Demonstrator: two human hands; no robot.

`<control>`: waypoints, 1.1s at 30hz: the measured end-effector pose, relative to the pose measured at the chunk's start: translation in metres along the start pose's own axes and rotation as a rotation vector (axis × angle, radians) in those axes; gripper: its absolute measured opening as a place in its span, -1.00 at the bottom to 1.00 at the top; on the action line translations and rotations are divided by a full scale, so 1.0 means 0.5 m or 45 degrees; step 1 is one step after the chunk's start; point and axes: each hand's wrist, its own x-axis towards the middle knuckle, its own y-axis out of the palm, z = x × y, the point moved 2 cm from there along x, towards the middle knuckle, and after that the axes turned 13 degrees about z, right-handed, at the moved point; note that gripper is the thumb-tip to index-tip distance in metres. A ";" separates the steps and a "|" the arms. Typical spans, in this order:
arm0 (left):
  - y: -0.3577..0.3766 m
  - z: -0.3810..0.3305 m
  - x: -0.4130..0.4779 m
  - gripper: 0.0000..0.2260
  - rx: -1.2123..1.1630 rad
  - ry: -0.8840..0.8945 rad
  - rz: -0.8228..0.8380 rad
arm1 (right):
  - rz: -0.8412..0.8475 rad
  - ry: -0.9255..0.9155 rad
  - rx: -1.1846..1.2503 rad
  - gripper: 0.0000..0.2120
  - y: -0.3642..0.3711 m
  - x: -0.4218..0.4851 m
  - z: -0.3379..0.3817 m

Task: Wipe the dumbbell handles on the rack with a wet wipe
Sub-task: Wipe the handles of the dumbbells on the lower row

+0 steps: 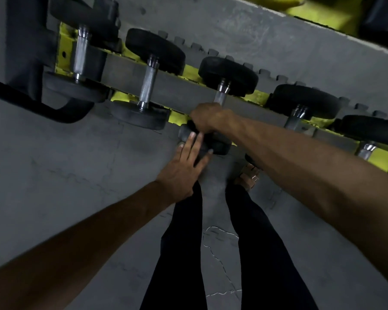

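One rack [177,90] is counted. Five dumbbells are counted on it: dumbbell 1 [80,52], dumbbell 2 [155,50], dumbbell 3 [227,74], dumbbell 4 [305,101] and dumbbell 5 [372,128]. Five chrome handles [148,85] are shown, one per dumbbell. Eight black end weights [139,115] are visible; the remaining two are hidden. Two hands are counted: left hand [184,166] and right hand [208,118]. Two legs [182,242] and one sandalled foot [249,175] are shown.

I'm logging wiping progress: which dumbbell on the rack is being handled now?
The third dumbbell from the left: the right hand grips its handle, the left hand touches its near head. The other handles are bare.
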 end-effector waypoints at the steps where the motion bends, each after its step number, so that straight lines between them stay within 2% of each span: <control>1: -0.001 -0.002 -0.002 0.09 0.022 0.003 0.011 | 0.016 -0.024 -0.043 -0.67 0.000 -0.007 -0.001; 4: -0.005 -0.001 -0.007 0.12 0.027 0.027 0.034 | -0.008 -0.012 -0.135 -0.73 -0.030 -0.041 -0.023; 6: -0.005 0.003 -0.009 0.13 0.014 0.027 0.027 | -0.156 0.104 -0.170 -0.80 -0.055 -0.060 -0.056; 9: -0.010 0.004 -0.013 0.07 -0.017 0.035 0.041 | -0.417 0.124 -0.102 -0.86 -0.045 -0.088 -0.070; 11: -0.021 0.002 -0.016 0.02 -0.040 0.042 0.054 | -0.428 -0.015 -0.177 -0.87 -0.008 -0.092 -0.062; 13: -0.032 -0.001 -0.024 0.00 -0.065 0.050 0.090 | -0.340 -0.226 -0.316 -0.87 0.030 -0.090 -0.055; 15: -0.043 -0.001 -0.026 -0.02 -0.071 0.072 0.101 | -0.362 -0.262 -0.258 -0.86 0.049 -0.088 -0.058; 18: -0.047 0.000 -0.034 -0.05 -0.101 0.077 0.103 | -0.522 -0.068 0.140 -0.84 0.074 -0.091 -0.049; 21: -0.040 0.002 -0.030 -0.04 -0.099 0.084 0.051 | -0.637 0.174 0.714 -0.90 0.123 -0.103 -0.029; 23: -0.036 0.003 -0.028 -0.04 -0.106 0.090 0.039 | -0.635 0.327 1.112 -0.99 0.142 -0.105 -0.032; 25: -0.032 0.004 -0.026 -0.07 -0.097 0.092 0.018 | -0.600 0.455 1.444 -0.87 0.145 -0.098 -0.036; 27: -0.025 0.008 -0.022 -0.07 -0.077 0.108 -0.017 | -0.690 0.557 1.671 -0.82 0.138 -0.071 -0.050; 31: -0.009 0.015 -0.016 -0.04 -0.069 0.145 -0.105 | -0.935 0.680 1.981 -0.84 0.131 0.008 -0.126; 33: -0.004 0.015 -0.013 -0.01 -0.069 0.162 -0.110 | -0.948 0.680 2.067 -0.80 0.131 0.010 -0.120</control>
